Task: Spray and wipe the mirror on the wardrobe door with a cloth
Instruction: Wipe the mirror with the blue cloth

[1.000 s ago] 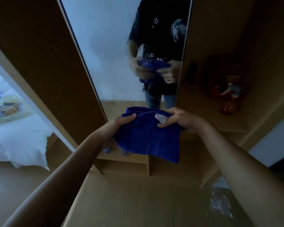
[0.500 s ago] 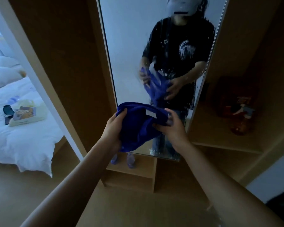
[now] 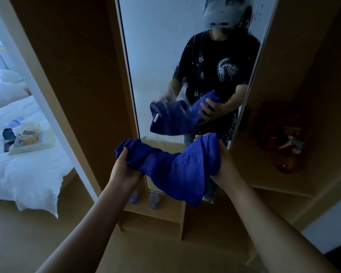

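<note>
A bed point(image 3: 22, 170) with white bedding lies at far left, a pale bag point(image 3: 31, 139) printed with a cartoon figure resting on it beside a small dark object point(image 3: 8, 134). Next comes the brown wardrobe door point(image 3: 71, 75), carrying the tall, narrow mirror point(image 3: 156, 56), whose glass is streaked and spotted with droplets toward its right edge. In the foreground, both bare arms reach forward and hold a blue cloth point(image 3: 177, 170) in front of the mirror's lower part; whether it touches the glass cannot be told. The left hand point(image 3: 124, 170) has a closed grip on the cloth's left end, bunched above the fingers. The cloth twists across the middle and hangs down in a loose fold below. The right hand point(image 3: 224, 162) has a closed grip on the right end, gathered into a wad, with the thumb over the fabric. The mirror reflects the person in a dark printed T-shirt, holding the same cloth at waist height. A pair of slippers point(image 3: 144, 198) shows just below the mirror's lower edge, above a step in the wardrobe base. To the right, an open wardrobe compartment is in deep shadow; on its shelf point(image 3: 283, 186) stands a dim reddish object point(image 3: 287, 146) bearing a small figure, too dark to identify. Tan flooring fills the bottom of the frame.
</note>
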`<state>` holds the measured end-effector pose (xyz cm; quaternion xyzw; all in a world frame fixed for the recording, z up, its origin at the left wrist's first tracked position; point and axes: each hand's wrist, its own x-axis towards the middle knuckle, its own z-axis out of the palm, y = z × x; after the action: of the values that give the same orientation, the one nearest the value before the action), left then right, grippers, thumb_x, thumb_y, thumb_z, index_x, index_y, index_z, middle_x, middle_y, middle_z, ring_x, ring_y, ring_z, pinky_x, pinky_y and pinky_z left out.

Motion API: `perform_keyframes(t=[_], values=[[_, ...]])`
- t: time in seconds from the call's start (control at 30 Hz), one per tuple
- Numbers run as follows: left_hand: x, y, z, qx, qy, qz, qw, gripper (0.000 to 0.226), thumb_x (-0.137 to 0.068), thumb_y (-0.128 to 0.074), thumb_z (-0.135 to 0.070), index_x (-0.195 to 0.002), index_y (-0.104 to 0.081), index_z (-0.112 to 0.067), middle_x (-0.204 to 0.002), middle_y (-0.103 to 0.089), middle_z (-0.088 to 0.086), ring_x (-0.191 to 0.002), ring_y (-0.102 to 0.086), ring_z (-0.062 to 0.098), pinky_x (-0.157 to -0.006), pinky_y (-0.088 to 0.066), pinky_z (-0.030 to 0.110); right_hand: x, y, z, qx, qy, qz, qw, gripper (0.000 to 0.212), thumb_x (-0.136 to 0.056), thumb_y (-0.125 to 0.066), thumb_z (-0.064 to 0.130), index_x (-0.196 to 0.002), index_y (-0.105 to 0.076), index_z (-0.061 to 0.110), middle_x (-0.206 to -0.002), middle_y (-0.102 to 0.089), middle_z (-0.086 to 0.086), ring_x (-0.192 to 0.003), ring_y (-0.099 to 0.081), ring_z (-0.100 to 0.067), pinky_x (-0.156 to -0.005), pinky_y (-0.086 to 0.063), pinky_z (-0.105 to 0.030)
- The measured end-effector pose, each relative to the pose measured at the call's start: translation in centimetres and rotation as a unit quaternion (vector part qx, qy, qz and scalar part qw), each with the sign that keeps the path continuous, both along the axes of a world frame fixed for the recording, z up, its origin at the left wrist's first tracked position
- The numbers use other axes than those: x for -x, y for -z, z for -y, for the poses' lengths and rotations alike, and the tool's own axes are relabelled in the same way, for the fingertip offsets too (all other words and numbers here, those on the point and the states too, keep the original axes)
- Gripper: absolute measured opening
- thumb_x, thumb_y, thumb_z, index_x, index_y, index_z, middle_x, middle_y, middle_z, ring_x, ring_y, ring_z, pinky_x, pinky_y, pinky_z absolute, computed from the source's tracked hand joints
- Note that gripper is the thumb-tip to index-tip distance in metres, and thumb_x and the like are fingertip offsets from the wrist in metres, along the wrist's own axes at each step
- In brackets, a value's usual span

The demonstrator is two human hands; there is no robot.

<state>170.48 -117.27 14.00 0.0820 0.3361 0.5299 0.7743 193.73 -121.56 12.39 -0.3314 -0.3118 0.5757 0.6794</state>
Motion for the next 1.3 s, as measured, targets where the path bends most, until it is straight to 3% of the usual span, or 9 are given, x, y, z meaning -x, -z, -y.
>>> perform_keyframes(t=[0.2, 0.37, 0.47, 0.6, 0.73, 0.83, 0.97, 1.13, 1.3], values=[[0.2, 3.0, 0.7, 0.072, -0.041, 0.038, 0.996, 0.048, -0.089, -0.066, -0.038, -0.126, -0.050, -0.014, -0.135, -0.052, 0.019, -0.127, -0.050, 0.036, -0.108, -0.040, 0.048, 0.0, -0.7, 0.0, 0.046, -0.002, -0.027, 0.999, 0.030, -0.105, -0.030, 0.019, -0.123, -0.054, 0.017, -0.118, -0.064, -0.004, -0.093, -0.069, -0.007, -0.077, -0.056, -0.020], [0.0, 5.0, 2.3, 0.109, -0.027, -0.039, 0.993, 0.022, -0.087, -0.065, -0.006, -0.104, -0.053, -0.008, -0.105, -0.058, 0.021, -0.100, -0.060, 0.032, -0.092, -0.049, 0.039, -0.4, -1.5, 0.1, 0.032, -0.021, -0.033, 0.999, 0.038, -0.104, -0.024, 0.026, -0.126, -0.054, 0.020, -0.120, -0.067, 0.003, -0.111, -0.064, -0.008, -0.089, -0.054, -0.025], [0.7, 7.7, 2.7, 0.114, 0.007, 0.010, 0.993, 0.050, -0.077, -0.067, -0.001, -0.124, -0.054, -0.010, -0.125, -0.057, 0.021, -0.108, -0.061, 0.033, -0.092, -0.051, 0.038, -0.2, -2.5, 0.4, 0.008, -0.047, -0.049, 0.998, 0.046, -0.092, -0.033, 0.041, -0.107, -0.074, 0.025, -0.119, -0.069, 0.002, -0.116, -0.061, -0.011, -0.098, -0.047, -0.032], [1.3, 10.0, 2.8, 0.141, 0.141, -0.025, 0.980, 0.055, -0.085, -0.063, -0.041, -0.127, -0.058, -0.005, -0.112, -0.066, 0.022, -0.095, -0.068, 0.036, -0.078, -0.053, 0.042, -0.4, -3.1, -0.1, -0.015, -0.062, -0.078, 0.995, 0.040, -0.095, -0.037, 0.038, -0.119, -0.063, 0.022, -0.124, -0.066, -0.004, -0.119, -0.061, -0.019, -0.099, -0.051, -0.039], [0.8, 9.6, 2.1, 0.081, 0.289, -0.147, 0.942, 0.081, -0.070, -0.050, -0.076, -0.108, -0.075, -0.008, -0.116, -0.069, 0.019, -0.104, -0.066, 0.036, -0.089, -0.047, 0.045, -0.6, -3.0, -2.6, 0.011, -0.088, -0.147, 0.985, 0.033, -0.104, -0.037, 0.029, -0.130, -0.046, 0.011, -0.126, -0.059, -0.014, -0.112, -0.064, -0.029, -0.085, -0.056, -0.039], [-0.1, 8.0, 2.0, 0.041, 0.302, -0.202, 0.931, 0.070, -0.071, -0.053, -0.068, -0.109, -0.072, -0.011, -0.106, -0.073, 0.017, -0.093, -0.070, 0.033, -0.083, -0.049, 0.042, -0.7, -2.9, -3.3, 0.005, -0.079, -0.105, 0.991, 0.079, -0.087, -0.071, 0.031, -0.149, -0.027, 0.012, -0.143, -0.045, -0.013, -0.122, -0.056, -0.028, -0.099, -0.050, -0.042], [0.8, 7.1, 1.1, -0.007, 0.186, -0.105, 0.977, 0.086, -0.050, -0.095, -0.028, -0.126, -0.058, -0.009, -0.110, -0.072, 0.017, -0.096, -0.071, 0.035, -0.080, -0.053, 0.046, -1.6, -1.6, -3.0, 0.019, -0.026, -0.035, 0.999, 0.072, -0.090, -0.058, 0.044, -0.148, -0.027, 0.016, -0.150, -0.040, -0.014, -0.138, -0.039, -0.033, -0.112, -0.035, -0.051], [2.2, 3.8, -0.7, -0.053, 0.117, -0.099, 0.987, 0.059, -0.068, -0.079, -0.028, -0.121, -0.056, -0.013, -0.123, -0.060, 0.018, -0.105, -0.064, 0.036, -0.085, -0.048, 0.048, -2.3, -0.1, -1.4, 0.156, 0.103, 0.082, 0.979, 0.023, -0.104, -0.035, 0.009, -0.109, -0.058, 0.010, -0.103, -0.057, -0.008, -0.095, -0.061, -0.026, -0.067, -0.051, -0.023], [3.3, 0.4, -3.2, -0.075, 0.086, -0.167, 0.979, 0.051, -0.083, -0.065, -0.034, -0.128, -0.051, -0.015, -0.126, -0.057, 0.013, -0.111, -0.057, 0.032, -0.080, -0.045, 0.045, -1.4, 0.7, 1.2, 0.178, 0.061, 0.052, 0.981, 0.034, -0.102, -0.035, 0.002, -0.076, -0.052, 0.015, -0.074, -0.054, -0.003, -0.065, -0.050, -0.009, -0.051, -0.046, -0.015]])
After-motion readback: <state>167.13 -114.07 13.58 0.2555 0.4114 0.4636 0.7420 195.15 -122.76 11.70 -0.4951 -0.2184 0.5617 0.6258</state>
